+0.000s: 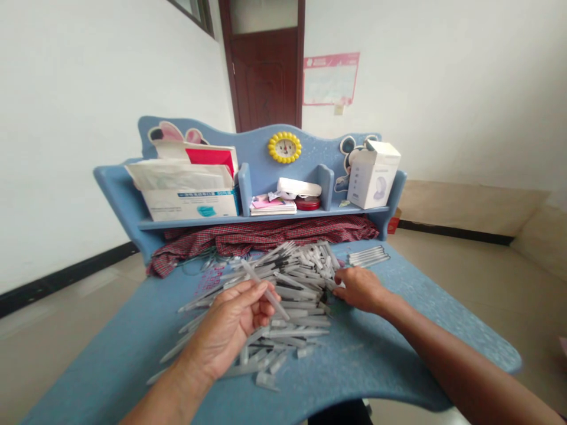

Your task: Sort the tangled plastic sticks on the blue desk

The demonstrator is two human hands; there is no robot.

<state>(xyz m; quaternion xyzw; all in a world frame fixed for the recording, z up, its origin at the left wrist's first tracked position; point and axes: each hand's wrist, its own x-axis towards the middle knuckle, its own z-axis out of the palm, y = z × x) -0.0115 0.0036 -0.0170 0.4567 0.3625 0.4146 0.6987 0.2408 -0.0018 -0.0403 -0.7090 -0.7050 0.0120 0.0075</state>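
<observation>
A clear, frosted pen barrel (pixel 266 292) slants between the thumb and fingers of my left hand (pixel 241 313), held above the pile. Beneath it, a wide heap of translucent pen parts (pixel 301 277) covers the middle of the blue desk, with barrels, short caps and some dark pieces mixed together. At the heap's right edge is my right hand (pixel 361 289), its thumb and bent fingers closing around a small pale piece that I cannot make out. Several assembled-looking pens (pixel 368 256) lie side by side in a row beyond my right hand. Loose caps (pixel 267 379) lie nearest to me.
Behind the heap, a red checked cloth (pixel 261 233) is bunched under the desk's shelf (pixel 195 223). On the shelf stand a mask box (pixel 190 203), a stack of papers (pixel 272 208), a red tin (pixel 308 203) and a white carton (pixel 374 177). The blue desk (pixel 425 319) has a curved front edge.
</observation>
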